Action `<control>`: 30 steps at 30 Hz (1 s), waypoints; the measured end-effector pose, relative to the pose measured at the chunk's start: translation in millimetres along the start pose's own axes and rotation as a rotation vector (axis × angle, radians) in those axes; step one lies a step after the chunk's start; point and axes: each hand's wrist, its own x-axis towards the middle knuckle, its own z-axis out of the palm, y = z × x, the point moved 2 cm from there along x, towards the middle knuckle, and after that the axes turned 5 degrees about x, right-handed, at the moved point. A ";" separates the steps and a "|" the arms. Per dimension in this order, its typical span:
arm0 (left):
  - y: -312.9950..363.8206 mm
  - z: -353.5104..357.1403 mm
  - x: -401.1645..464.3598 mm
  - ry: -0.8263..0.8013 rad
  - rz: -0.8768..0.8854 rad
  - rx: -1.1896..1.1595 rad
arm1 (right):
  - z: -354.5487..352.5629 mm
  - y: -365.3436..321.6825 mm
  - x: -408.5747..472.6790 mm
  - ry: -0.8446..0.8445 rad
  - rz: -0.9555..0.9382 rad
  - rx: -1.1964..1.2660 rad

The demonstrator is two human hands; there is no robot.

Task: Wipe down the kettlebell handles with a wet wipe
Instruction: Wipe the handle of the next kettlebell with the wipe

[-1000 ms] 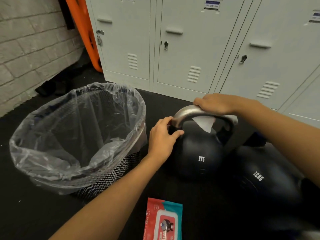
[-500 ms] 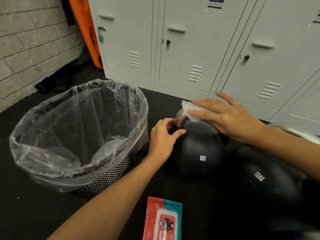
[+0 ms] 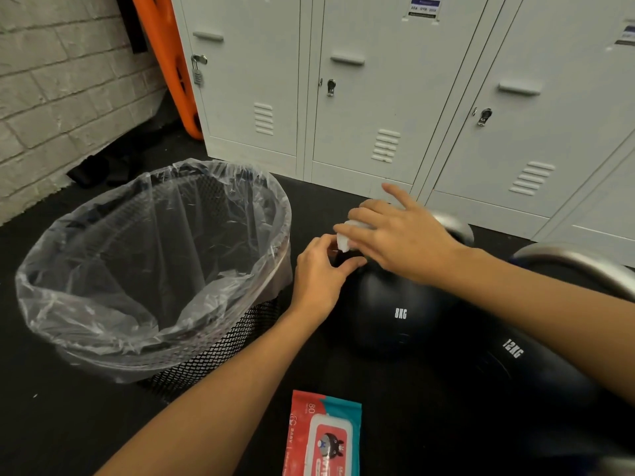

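Observation:
A black 8KG kettlebell [image 3: 388, 314] stands on the dark floor, its steel handle [image 3: 453, 224] mostly hidden under my hands. My right hand [image 3: 395, 235] lies over the handle's left end, fingers fairly straight, pressing a white wet wipe [image 3: 344, 238] against it. My left hand [image 3: 318, 273] grips the base of the handle at the kettlebell's left side, thumb and fingers curled round it. A black 12KG kettlebell [image 3: 525, 369] stands to the right, its steel handle [image 3: 577, 261] showing behind my right forearm.
A black mesh bin [image 3: 220, 352] lined with a clear plastic bag [image 3: 103, 269] stands just left of the kettlebells. A red and teal wet wipe pack [image 3: 323, 438] lies on the floor near me. Grey lockers [image 3: 378, 97] and a brick wall [image 3: 51, 97] close off the back.
My right hand slid the wipe from the top of the handle down to its left end, beside my left hand. My left hand stayed on the handle's base.

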 end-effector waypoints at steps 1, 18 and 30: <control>0.1 0.0 0.1 0.000 -0.004 -0.007 | -5.6 3.0 -1.5 0.003 0.041 0.041; -3.7 1.8 2.0 -0.002 -0.057 -0.032 | -10.5 -25.5 38.4 -0.314 0.108 -0.180; -4.0 -0.3 -0.2 -0.007 -0.040 -0.055 | -10.9 43.9 -55.8 0.043 0.273 0.357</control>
